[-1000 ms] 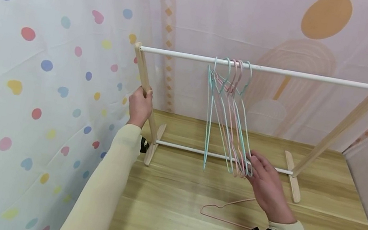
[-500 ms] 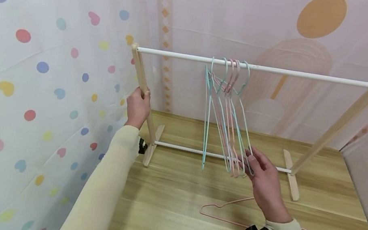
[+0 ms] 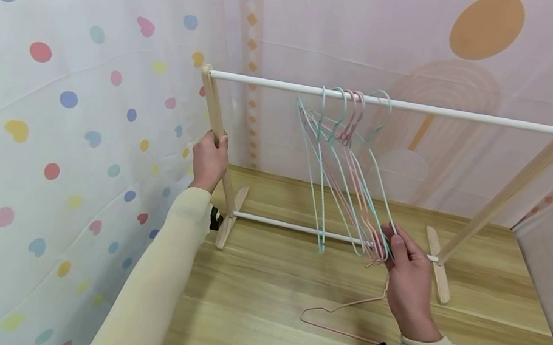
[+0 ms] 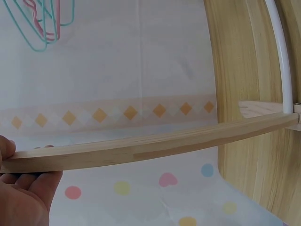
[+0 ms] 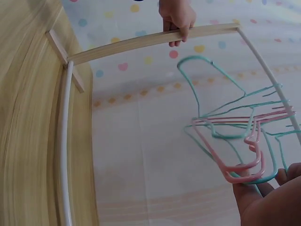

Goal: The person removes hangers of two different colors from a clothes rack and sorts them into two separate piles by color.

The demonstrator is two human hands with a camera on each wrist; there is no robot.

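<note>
A: Fig. 1, head view; which parts does each hand engage?

B: Left hand [image 3: 210,159] wrapped around the left wooden post [image 3: 219,134] of the rack, fingers curled over the wood, thumb on the near face; right hand [image 3: 408,280] pinching the lower corners of the bunched hangers [image 3: 350,179] between thumb and fingers.

A: Position of the hangers?

B: Hooks over the white top rail [image 3: 389,102], near its middle; teal and pink wires fanned, their lower ends drawn toward the right and held just in front of the white lower rail [image 3: 295,226]; one teal hanger hangs a little apart on the left of the bunch.

A: Remaining elements?

B: A single pink hanger [image 3: 339,319] lying flat on the wooden desk [image 3: 260,330], partly under the right forearm; right wooden post [image 3: 512,189] leaning inward to the top rail; dotted curtain [image 3: 46,95] at left, touching nothing held.

A: Wrist views?

B: Left wrist: fingers beneath the post, thumb on top; right wrist: pink and teal loops gathered at the fingertips [image 5: 282,177].
</note>
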